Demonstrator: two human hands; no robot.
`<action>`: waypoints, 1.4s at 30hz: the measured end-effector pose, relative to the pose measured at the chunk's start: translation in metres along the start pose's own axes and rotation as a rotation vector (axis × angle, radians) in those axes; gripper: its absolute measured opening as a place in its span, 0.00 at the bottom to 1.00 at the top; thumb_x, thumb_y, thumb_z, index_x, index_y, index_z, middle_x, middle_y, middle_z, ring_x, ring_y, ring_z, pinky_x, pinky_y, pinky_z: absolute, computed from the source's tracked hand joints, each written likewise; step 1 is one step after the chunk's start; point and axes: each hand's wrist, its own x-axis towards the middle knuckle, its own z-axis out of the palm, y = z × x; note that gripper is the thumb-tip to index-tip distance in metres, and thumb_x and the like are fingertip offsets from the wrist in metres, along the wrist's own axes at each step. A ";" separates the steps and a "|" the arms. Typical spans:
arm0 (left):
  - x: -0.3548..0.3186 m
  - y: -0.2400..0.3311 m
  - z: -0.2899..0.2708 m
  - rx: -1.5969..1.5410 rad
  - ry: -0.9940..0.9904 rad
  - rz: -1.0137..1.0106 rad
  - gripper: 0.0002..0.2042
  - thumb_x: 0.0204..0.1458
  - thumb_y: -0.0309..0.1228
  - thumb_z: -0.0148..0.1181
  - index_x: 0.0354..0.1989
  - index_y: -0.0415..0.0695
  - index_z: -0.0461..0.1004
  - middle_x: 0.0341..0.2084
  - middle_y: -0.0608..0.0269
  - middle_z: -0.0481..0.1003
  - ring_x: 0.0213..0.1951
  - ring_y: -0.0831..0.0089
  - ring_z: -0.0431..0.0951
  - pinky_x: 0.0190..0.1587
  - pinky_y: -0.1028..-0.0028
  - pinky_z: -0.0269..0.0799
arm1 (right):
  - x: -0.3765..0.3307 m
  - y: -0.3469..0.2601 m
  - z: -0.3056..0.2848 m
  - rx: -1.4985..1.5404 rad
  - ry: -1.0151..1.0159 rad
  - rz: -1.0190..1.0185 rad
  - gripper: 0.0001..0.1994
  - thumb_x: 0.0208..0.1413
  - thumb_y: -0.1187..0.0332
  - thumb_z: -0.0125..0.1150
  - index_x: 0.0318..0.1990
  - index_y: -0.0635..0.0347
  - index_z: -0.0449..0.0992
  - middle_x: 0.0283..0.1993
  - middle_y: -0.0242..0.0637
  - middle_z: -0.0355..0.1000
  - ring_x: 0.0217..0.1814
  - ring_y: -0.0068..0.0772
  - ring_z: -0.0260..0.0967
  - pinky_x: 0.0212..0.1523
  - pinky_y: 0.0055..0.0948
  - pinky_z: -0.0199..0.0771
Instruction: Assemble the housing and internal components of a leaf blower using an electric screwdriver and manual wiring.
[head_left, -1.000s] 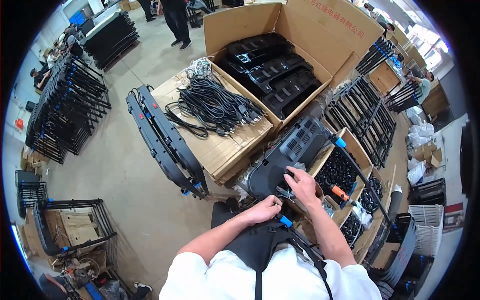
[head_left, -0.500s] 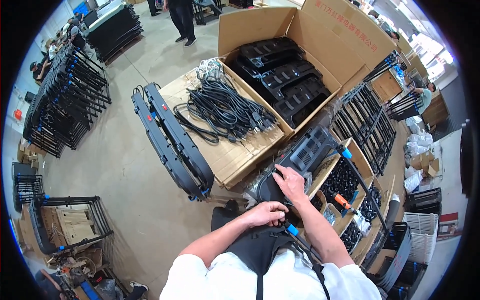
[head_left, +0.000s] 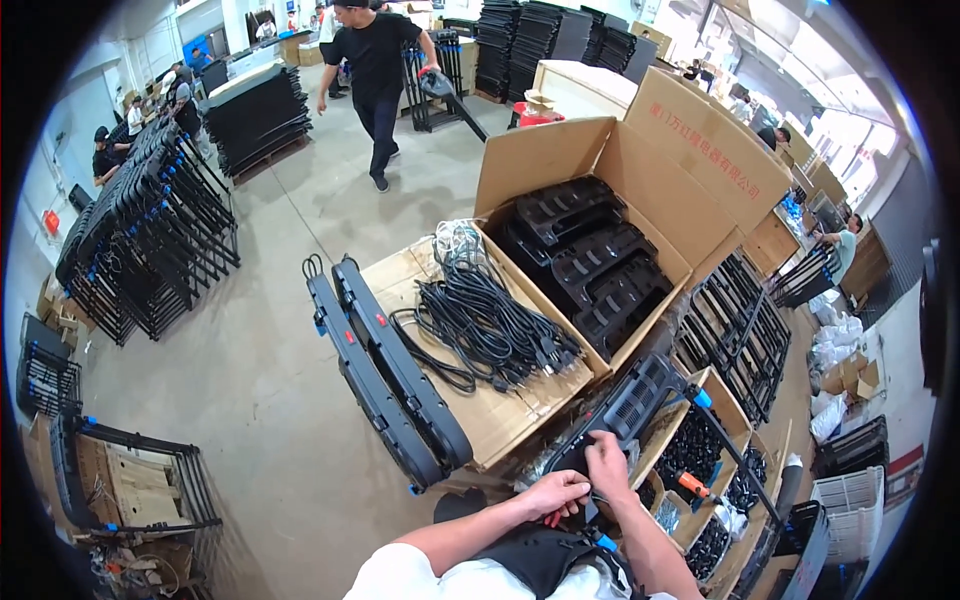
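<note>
A black plastic housing (head_left: 636, 402) with vent slots lies in front of me, joined to a black tubular frame with blue sleeves (head_left: 703, 399). My left hand (head_left: 556, 494) is closed in a pinch at the housing's near end, close to a small red piece (head_left: 553, 519). Right beside it, my right hand (head_left: 608, 468) has its fingers bent down and pressed together. What the fingertips hold is too small to name. Two long black housings (head_left: 385, 380) stand side by side left of the carton top.
Black power cords (head_left: 490, 325) lie in a heap on a cardboard surface (head_left: 500, 430). Behind, an open carton (head_left: 545, 150) holds black plastic shells (head_left: 600, 265). On the right, a wooden bin (head_left: 715, 385) holds black parts and an orange-handled tool (head_left: 692, 486). A person (head_left: 375, 80) walks beyond.
My view has tilted up, showing more of the far floor and the walking person. My right hand has left the housing's top and come down beside my left hand.
</note>
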 end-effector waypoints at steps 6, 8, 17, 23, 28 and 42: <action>0.013 0.008 -0.005 -0.097 0.029 0.044 0.16 0.72 0.41 0.55 0.59 0.43 0.72 0.40 0.66 0.80 0.34 0.80 0.78 0.36 0.77 0.78 | -0.011 -0.003 -0.028 0.852 -0.018 0.311 0.12 0.73 0.73 0.50 0.58 0.67 0.75 0.49 0.45 0.80 0.49 0.35 0.80 0.52 0.33 0.82; 0.021 0.005 -0.005 -0.105 0.033 0.067 0.16 0.72 0.41 0.55 0.59 0.44 0.73 0.40 0.66 0.81 0.34 0.79 0.79 0.37 0.76 0.78 | -0.017 -0.014 -0.031 0.812 -0.027 0.287 0.12 0.72 0.73 0.52 0.57 0.67 0.75 0.49 0.46 0.81 0.50 0.36 0.81 0.54 0.34 0.81; 0.018 0.010 0.005 -0.219 0.031 0.095 0.16 0.73 0.43 0.53 0.56 0.44 0.73 0.43 0.65 0.81 0.38 0.80 0.80 0.43 0.77 0.79 | -0.019 -0.013 -0.021 0.802 -0.022 0.203 0.09 0.69 0.75 0.57 0.53 0.66 0.77 0.48 0.46 0.82 0.52 0.35 0.80 0.57 0.34 0.79; 0.023 0.008 0.004 -0.215 0.027 0.115 0.17 0.74 0.43 0.53 0.58 0.43 0.73 0.44 0.65 0.81 0.40 0.79 0.81 0.46 0.75 0.80 | -0.013 -0.017 -0.019 0.793 -0.021 0.188 0.08 0.69 0.75 0.56 0.52 0.65 0.77 0.47 0.45 0.82 0.49 0.32 0.80 0.55 0.32 0.79; 0.019 0.010 0.006 -0.257 0.035 0.138 0.16 0.73 0.43 0.53 0.57 0.43 0.74 0.47 0.62 0.82 0.44 0.77 0.82 0.48 0.74 0.80 | -0.009 -0.009 -0.023 0.784 -0.073 0.188 0.08 0.69 0.75 0.57 0.52 0.65 0.77 0.46 0.44 0.82 0.48 0.31 0.80 0.54 0.30 0.79; 0.038 -0.016 0.009 -0.360 0.052 0.082 0.15 0.75 0.41 0.48 0.50 0.44 0.76 0.44 0.62 0.82 0.43 0.74 0.84 0.47 0.73 0.83 | -0.021 -0.020 -0.063 -0.152 -0.090 -0.544 0.12 0.54 0.67 0.70 0.44 0.61 0.83 0.45 0.43 0.79 0.51 0.48 0.75 0.55 0.42 0.75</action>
